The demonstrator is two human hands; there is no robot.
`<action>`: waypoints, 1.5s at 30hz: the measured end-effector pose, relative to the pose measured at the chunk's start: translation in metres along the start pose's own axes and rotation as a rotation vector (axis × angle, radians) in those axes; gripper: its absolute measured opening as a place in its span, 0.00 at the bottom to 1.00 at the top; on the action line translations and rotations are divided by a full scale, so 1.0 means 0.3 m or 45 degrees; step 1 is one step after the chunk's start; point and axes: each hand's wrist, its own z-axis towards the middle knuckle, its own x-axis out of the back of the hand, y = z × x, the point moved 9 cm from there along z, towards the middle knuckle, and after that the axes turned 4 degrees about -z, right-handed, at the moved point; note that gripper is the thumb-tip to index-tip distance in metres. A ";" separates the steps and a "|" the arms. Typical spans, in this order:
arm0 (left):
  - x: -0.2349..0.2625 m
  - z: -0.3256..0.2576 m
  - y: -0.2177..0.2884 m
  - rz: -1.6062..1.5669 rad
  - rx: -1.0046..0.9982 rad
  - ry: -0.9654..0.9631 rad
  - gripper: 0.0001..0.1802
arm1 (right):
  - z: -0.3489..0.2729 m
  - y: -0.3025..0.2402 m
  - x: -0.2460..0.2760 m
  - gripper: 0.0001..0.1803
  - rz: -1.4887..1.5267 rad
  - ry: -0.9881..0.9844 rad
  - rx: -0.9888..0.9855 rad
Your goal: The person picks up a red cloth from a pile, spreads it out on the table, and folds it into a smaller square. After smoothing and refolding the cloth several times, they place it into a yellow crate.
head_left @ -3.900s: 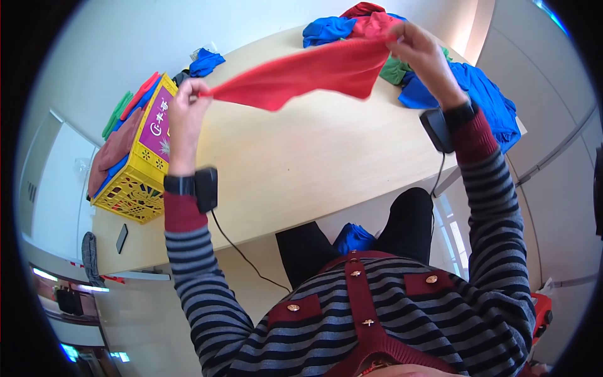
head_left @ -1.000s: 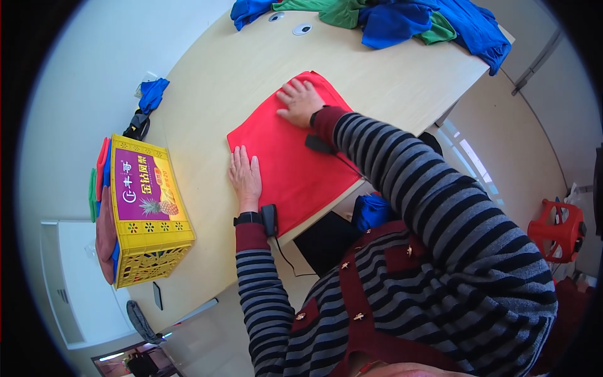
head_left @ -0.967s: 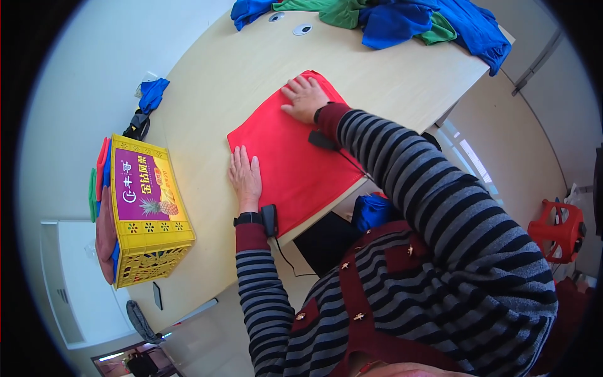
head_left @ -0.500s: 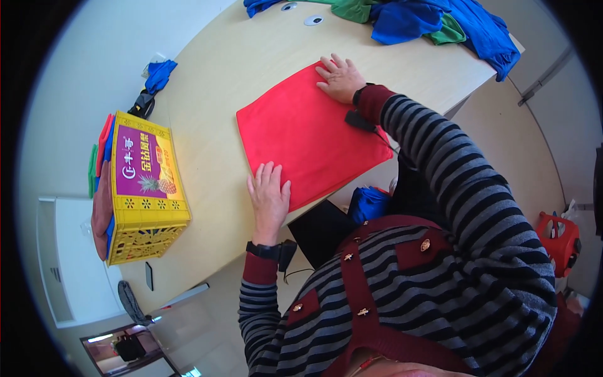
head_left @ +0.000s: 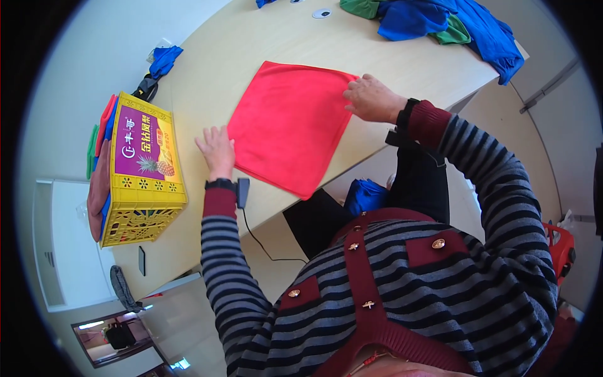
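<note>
A red cloth lies flat on the pale table, its corners spread and one corner reaching the near table edge. My left hand rests at the cloth's left edge, fingers spread and open. At the far right corner, my right hand has its fingers bent and closed on the cloth's edge. Each wrist wears a black band with a small dark device on it.
A yellow crate stands at the left, folded cloths hanging over its far side. Blue and green cloths are heaped at the far right. A phone lies near the crate; blue fabric is below the table edge.
The red cloth has turned and shifted left on the table. My left hand has moved left; my right hand has moved right and nearer, its fingers going from flat to bent.
</note>
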 end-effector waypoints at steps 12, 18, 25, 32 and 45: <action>0.437 -0.099 0.620 -1.161 -0.479 0.279 0.13 | -0.178 0.200 -0.052 0.12 0.550 0.676 -0.355; 0.452 0.035 0.895 -1.174 -0.536 0.341 0.10 | -0.171 0.145 -0.084 0.10 0.495 0.780 -0.557; 0.396 0.111 0.982 -1.073 -0.463 0.301 0.06 | -0.159 0.152 -0.090 0.10 0.484 0.721 -0.693; 0.314 0.120 0.917 -1.536 -0.179 0.172 0.04 | -0.144 0.143 -0.085 0.10 0.479 0.738 -0.685; 0.371 0.053 0.888 -1.767 -0.075 0.348 0.05 | -0.154 0.171 -0.147 0.07 1.452 0.804 -0.738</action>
